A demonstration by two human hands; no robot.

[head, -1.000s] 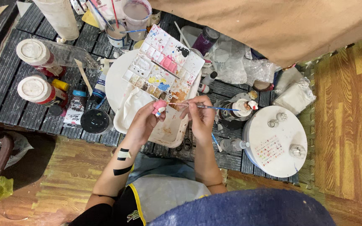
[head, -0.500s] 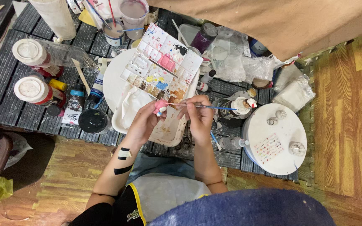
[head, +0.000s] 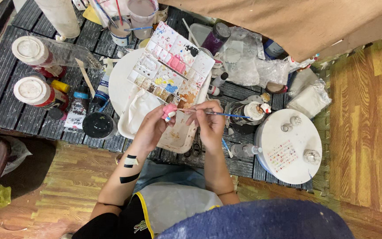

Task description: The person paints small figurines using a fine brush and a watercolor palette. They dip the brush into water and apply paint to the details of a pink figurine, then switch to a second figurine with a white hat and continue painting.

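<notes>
Two hands work together: the left hand is closed around a small pink figure, the right hand pinches a thin brush. Light strokes are advised, with the figure kept steady beside the brush tip.

Two white-lidded, red-labelled jars stand at the left.

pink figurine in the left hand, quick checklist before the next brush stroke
1. Left hand has a grip on the pink figurine: ok.
2. Right hand holds the thin brush level: ok.
3. Brush tip touching the figurine: cannot tell, too small.
4. Paint loaded on the tip: cannot tell.
5. Paint palette open just above the hands: ok.
6. Cup of murky water upright at the top: ok.
</notes>
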